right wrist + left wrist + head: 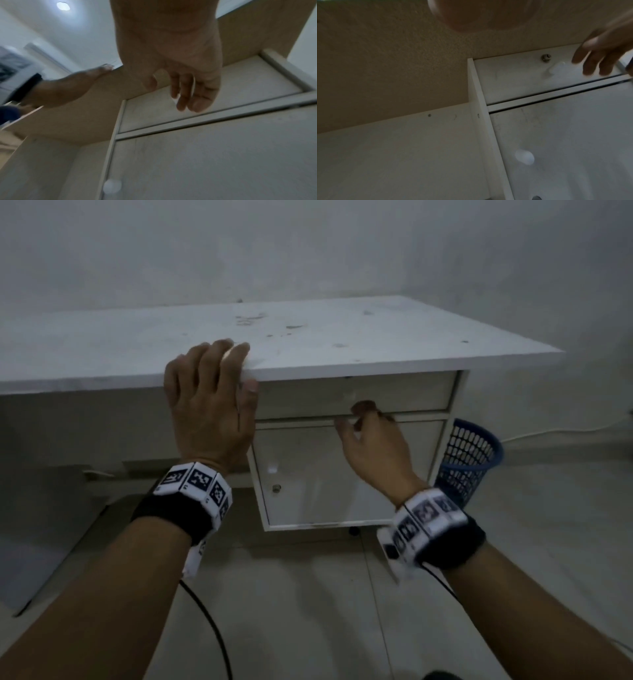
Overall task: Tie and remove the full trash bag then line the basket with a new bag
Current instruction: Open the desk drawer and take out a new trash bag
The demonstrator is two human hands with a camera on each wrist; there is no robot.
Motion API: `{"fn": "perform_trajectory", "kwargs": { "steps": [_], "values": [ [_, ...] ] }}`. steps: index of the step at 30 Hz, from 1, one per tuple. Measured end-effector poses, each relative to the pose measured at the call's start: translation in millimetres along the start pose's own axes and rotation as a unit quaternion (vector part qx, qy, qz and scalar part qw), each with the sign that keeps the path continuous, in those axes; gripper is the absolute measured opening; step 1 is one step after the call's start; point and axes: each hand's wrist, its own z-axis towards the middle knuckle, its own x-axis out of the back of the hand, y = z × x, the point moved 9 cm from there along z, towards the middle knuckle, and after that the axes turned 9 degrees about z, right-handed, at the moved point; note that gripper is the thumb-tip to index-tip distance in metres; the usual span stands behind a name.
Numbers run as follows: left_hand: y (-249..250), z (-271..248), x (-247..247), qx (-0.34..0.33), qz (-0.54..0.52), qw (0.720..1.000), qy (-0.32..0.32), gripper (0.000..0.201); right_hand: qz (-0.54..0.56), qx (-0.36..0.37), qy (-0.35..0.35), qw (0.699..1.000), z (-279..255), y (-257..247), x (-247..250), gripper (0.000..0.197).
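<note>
A blue mesh basket [469, 460] stands on the floor right of the white desk [308, 337], half hidden behind its cabinet; no bag shows in or on it. My left hand [236, 368] holds the desk's front edge, fingers on top and thumb below. My right hand [352, 416] hovers at the lower edge of the closed drawer [404, 395], fingers loosely curled and holding nothing. In the right wrist view the right hand [168, 94] sits just off the drawer front [240, 88], and its fingers [594, 65] show blurred in the left wrist view.
Below the drawer is a closed cabinet door [325, 481] with a small round knob [524, 157]. A lock [546, 57] sits in the drawer front. A black cable [212, 621] runs across the pale floor. A wall stands behind the desk.
</note>
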Motion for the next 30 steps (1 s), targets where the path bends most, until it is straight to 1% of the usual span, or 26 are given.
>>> {"fn": "perform_trajectory", "kwargs": {
  "steps": [1, 2, 4, 6, 7, 10, 14, 16, 19, 21, 23, 27, 28, 30],
  "values": [
    [0.0, -1.5, -0.5, 0.001, 0.004, 1.000, -0.010, 0.051, -0.010, -0.053, -0.034, 0.998, 10.0, 7.6, -6.5, 0.048],
    [0.3, -2.9, -0.6, 0.002, 0.009, 1.000, -0.017, 0.053, -0.017, -0.084, -0.051, 0.995, 19.8, 9.7, -10.2, 0.052],
    [1.4, -6.0, -2.0, 0.001, 0.014, 1.000, -0.028, 0.054, -0.036, -0.108, -0.034, 0.993, 35.4, 4.2, -10.4, 0.055],
    [1.8, -8.0, -4.1, 0.003, 0.015, 0.999, -0.034, 0.054, -0.061, -0.110, -0.003, 0.992, 39.3, -0.8, -8.5, 0.051],
    [1.7, -8.1, -4.7, 0.005, 0.019, 0.999, -0.039, 0.055, -0.085, -0.096, 0.000, 0.992, 38.8, -4.1, -9.6, 0.049],
    [1.8, -6.1, -6.1, 0.008, 0.035, 0.997, -0.071, 0.064, -0.138, -0.061, -0.031, 0.988, 37.5, -10.7, -12.1, 0.045],
    [4.5, -5.9, -2.3, 0.000, 0.041, 0.992, -0.116, 0.076, -0.182, -0.015, -0.066, 0.981, 28.7, -26.4, 3.1, 0.041],
    [5.8, -5.5, 0.8, -0.004, 0.036, 0.991, -0.132, 0.081, -0.192, 0.019, -0.067, 0.979, 14.7, -35.7, 11.6, 0.042],
    [7.1, -6.2, 5.3, -0.004, 0.004, 0.987, -0.160, 0.083, -0.193, 0.037, -0.046, 0.979, -15.1, -42.1, 28.7, 0.047],
    [5.9, -5.6, 7.2, -0.006, -0.018, 0.983, -0.181, 0.084, -0.222, 0.054, -0.051, 0.972, -36.0, -47.3, 35.2, 0.049],
    [3.5, -6.0, 8.9, -0.024, -0.038, 0.979, -0.198, 0.085, -0.244, 0.070, -0.049, 0.966, -55.3, -52.8, 40.7, 0.047],
    [-2.2, -14.4, 15.0, -0.101, -0.060, 0.969, -0.217, 0.089, -0.247, 0.083, -0.076, 0.963, -78.5, -50.2, 45.1, 0.040],
    [-5.3, -15.5, 15.5, -0.115, -0.064, 0.966, -0.224, 0.091, -0.235, 0.101, -0.058, 0.965, -79.6, -53.9, 51.8, 0.037],
    [-10.7, -14.8, 15.4, -0.129, -0.069, 0.961, -0.233, 0.092, -0.203, 0.161, 0.036, 0.965, -77.9, -70.4, 76.2, 0.027]
  ]
}}
